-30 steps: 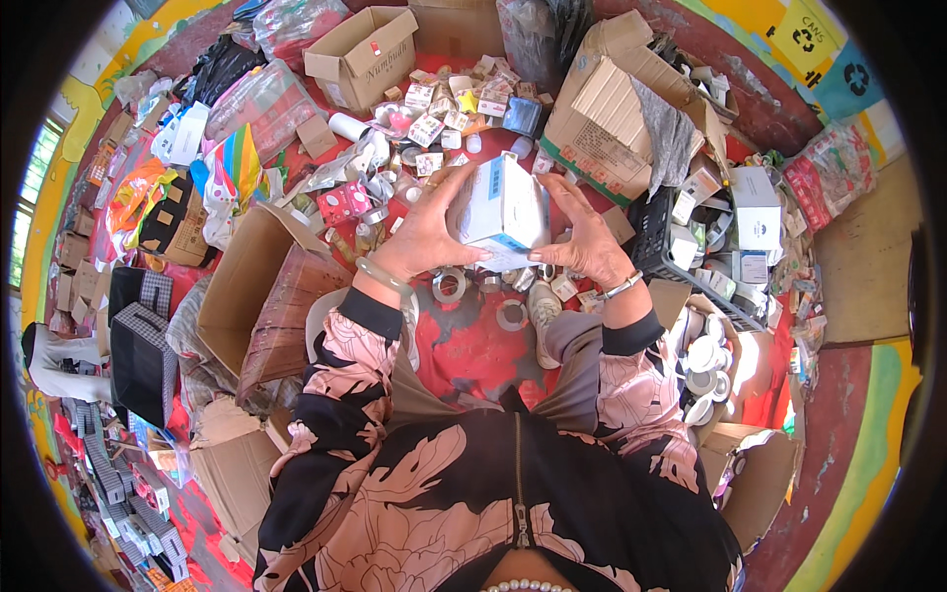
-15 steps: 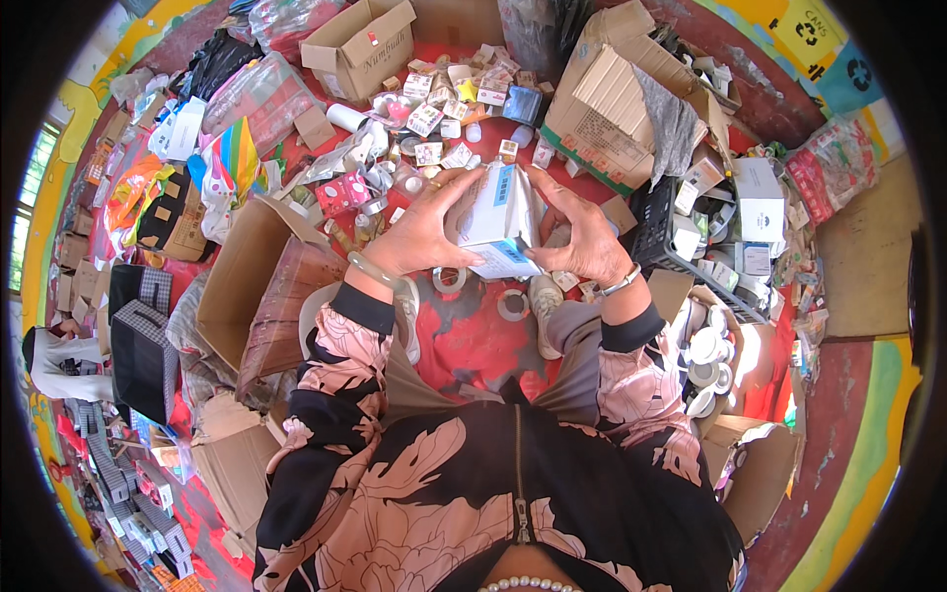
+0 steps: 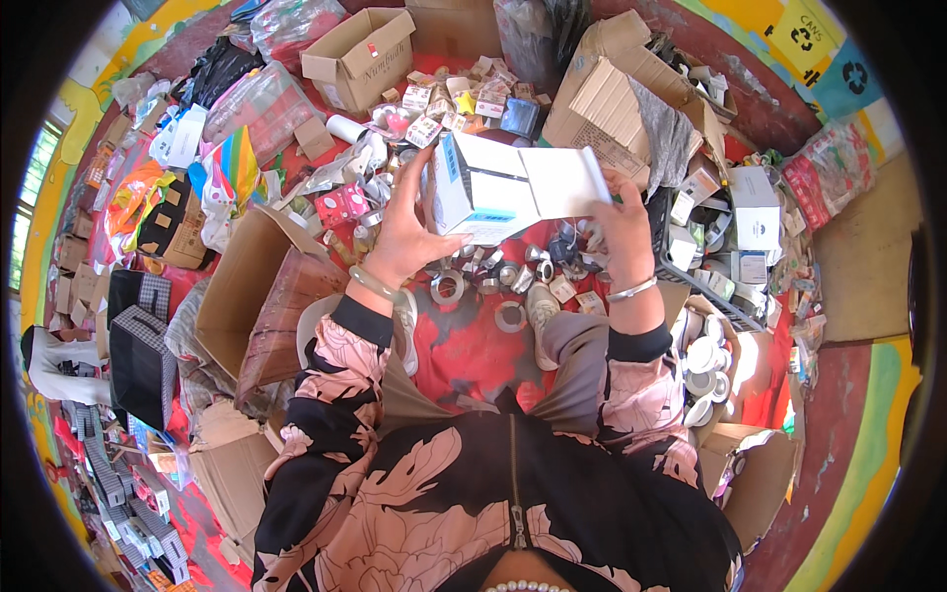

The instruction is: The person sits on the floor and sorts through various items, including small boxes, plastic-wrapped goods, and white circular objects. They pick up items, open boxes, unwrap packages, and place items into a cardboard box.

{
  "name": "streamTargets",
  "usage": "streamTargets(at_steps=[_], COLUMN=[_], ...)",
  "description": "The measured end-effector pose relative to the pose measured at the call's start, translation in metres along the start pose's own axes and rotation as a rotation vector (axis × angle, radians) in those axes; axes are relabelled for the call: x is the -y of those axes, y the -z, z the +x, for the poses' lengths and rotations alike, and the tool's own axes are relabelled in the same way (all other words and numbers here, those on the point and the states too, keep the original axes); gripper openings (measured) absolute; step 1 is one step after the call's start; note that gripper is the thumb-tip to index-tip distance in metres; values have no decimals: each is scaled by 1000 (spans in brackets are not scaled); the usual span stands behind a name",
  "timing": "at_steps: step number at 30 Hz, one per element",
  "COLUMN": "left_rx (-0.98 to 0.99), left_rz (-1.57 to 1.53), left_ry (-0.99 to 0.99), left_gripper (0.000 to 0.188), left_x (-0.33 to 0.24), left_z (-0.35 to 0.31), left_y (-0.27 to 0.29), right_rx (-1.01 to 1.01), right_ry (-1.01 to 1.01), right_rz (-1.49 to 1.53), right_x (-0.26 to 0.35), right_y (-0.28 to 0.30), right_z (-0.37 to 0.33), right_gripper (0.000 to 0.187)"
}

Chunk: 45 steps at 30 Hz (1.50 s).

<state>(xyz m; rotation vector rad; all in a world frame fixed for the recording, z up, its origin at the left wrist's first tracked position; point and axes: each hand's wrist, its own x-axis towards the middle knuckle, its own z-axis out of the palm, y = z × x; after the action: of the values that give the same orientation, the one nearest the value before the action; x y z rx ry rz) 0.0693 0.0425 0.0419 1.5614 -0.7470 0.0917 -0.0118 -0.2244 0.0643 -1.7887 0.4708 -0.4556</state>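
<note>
A white cardboard box [image 3: 483, 192] with blue printed patches is held up in front of me, above the pile on the floor. My left hand [image 3: 397, 235] wraps its left side, thumb along the lower edge. A wide white flap [image 3: 564, 184] stands out from the box's right side. My right hand [image 3: 627, 229] pinches the outer edge of that flap. What is inside the box cannot be seen. Beneath it lie several small silvery round pieces [image 3: 511, 276], and a metal ring [image 3: 447, 287] rests near my left shoe.
Behind the box are many small cartons [image 3: 490, 99] and an open brown carton [image 3: 360, 59]. A black crate [image 3: 710, 271] filled with boxes and parts stands at the right, beside a carton of white discs [image 3: 702, 355]. A tilted cardboard box [image 3: 247, 286] is at my left.
The box has turned and moved up a little, and its right side has opened into a flap. My right hand has shifted right, from the box's side to the flap's edge.
</note>
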Motion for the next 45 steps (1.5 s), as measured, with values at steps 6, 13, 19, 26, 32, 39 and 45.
streamTargets(at_steps=[6,13,19,26,32,39,45], left_rx=[58,124,25,15,115,181,71], left_rz=[465,452,374,158,399,-24,-406], left_ry=[-121,-191,-108,-78,-153,-8,84], left_gripper=[99,99,100,103,103,103,105], left_x=[-21,-20,-16,-11,-13,-7,-16], left_z=[-4,-11,-10,-9,-12,-19,-11], left_y=[-11,-12,-11,-16,-23,-29,-27], right_rx=[31,430,599,553,379,374,426], right_ry=[768,466,356,151,333,355,574], right_rz=[-530,-202,3,-133,-610,-176,164], right_x=[13,13,13,30,14,27,16], right_y=[-23,-29,-6,-25,-30,-19,-20], right_z=[-25,-29,-22,-39,-39,-30,-33], right_gripper=[38,36,24,26,38,71,55])
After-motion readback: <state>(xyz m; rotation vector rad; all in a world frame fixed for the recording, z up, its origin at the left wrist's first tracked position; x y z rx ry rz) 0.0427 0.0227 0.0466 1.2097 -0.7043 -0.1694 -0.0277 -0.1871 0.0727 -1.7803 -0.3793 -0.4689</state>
